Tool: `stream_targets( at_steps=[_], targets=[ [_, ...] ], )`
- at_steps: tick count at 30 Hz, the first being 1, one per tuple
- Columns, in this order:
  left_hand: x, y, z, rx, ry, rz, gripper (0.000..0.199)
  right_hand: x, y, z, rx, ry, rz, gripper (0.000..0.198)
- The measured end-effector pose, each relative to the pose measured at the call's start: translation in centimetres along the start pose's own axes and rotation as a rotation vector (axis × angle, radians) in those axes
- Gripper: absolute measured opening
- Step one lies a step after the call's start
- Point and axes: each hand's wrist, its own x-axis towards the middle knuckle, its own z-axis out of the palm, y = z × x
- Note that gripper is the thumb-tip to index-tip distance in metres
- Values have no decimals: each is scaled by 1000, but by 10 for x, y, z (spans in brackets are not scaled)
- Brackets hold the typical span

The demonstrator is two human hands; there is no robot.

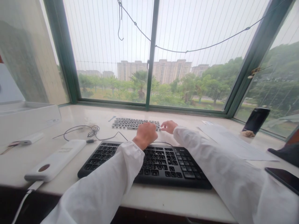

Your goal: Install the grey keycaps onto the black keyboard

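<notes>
Loose keycaps (127,123) stand in rows on the white sill beyond a black keyboard (173,183). Most of the keyboard's key positions show bare square sockets; caps remain at its right end. Over the keyboard's far edge, my left hand (146,134) is curled closed at the near right part of the rows. Its fingertips are hidden, so whatever it may hold cannot be made out. My right hand (170,127) hovers just right of the rows, its bent fingers slightly apart at the last caps. Nothing shows between them.
Left of the keyboard lie a white power bank (58,160) with a cable, a coiled black cable (93,131) and a white box (30,116). To the right are papers (233,144), a black can-like object (255,120) and a phone (283,178). Window frames stand behind.
</notes>
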Motion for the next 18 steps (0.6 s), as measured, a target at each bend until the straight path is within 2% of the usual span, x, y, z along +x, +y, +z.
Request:
stream_targets(
  at_steps=[4,8,11,14,18],
  targets=[
    [0,0,-1,-11,5,12,32,5,0,4,7,-9,-18,24],
    [0,-1,-3,-38,3,30,33,-7,-5,-7,41,-2,-49,24],
    [-1,0,-5,-81,-16,77,33,-34,-10,-25,78,-2,-79,31],
    [-1,-1,-9,-161,-76,166,29,-76,-13,-44,164,-68,-149,37],
    [-1,-1,-19,-489,-296,367,26,-130,-19,-60,373,-236,-251,40]
  ],
)
